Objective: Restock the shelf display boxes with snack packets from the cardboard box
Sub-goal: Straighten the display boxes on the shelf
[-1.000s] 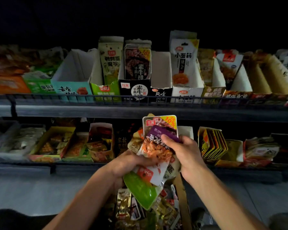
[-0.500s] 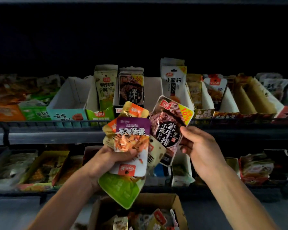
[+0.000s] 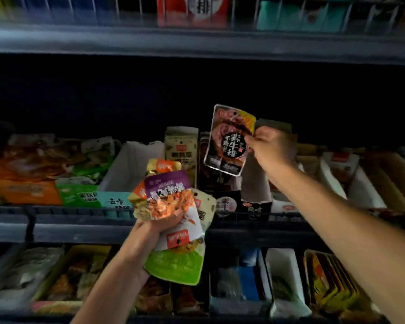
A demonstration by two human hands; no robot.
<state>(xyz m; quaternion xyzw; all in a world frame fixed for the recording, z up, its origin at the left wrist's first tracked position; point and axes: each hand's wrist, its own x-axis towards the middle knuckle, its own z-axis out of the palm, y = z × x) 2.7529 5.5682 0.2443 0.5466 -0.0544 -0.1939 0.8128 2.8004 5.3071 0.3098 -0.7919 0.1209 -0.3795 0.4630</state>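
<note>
My right hand [image 3: 270,148] pinches a dark snack packet [image 3: 228,139] with white characters and a yellow corner by its right edge. It hangs upright just above the black display box [image 3: 227,204] on the middle shelf, where like packets stand. My left hand [image 3: 154,226] grips a fanned bunch of packets [image 3: 171,206] lower down at the centre: a purple-topped one in front, orange and gold ones behind, a green-bottomed one underneath. The cardboard box is out of view.
The middle shelf holds a row of display boxes: a near-empty white and teal box [image 3: 126,174], a cream packet box [image 3: 180,146], white boxes to the right [image 3: 360,183]. A wire rail [image 3: 80,210] fronts the shelf. More boxes fill the lower shelf [image 3: 283,284] and the upper shelf [image 3: 197,10].
My right hand has pulled the dark packet off the bunch and raised it up and right over the black box. The view has tilted upward, so the cardboard box has dropped out of sight.
</note>
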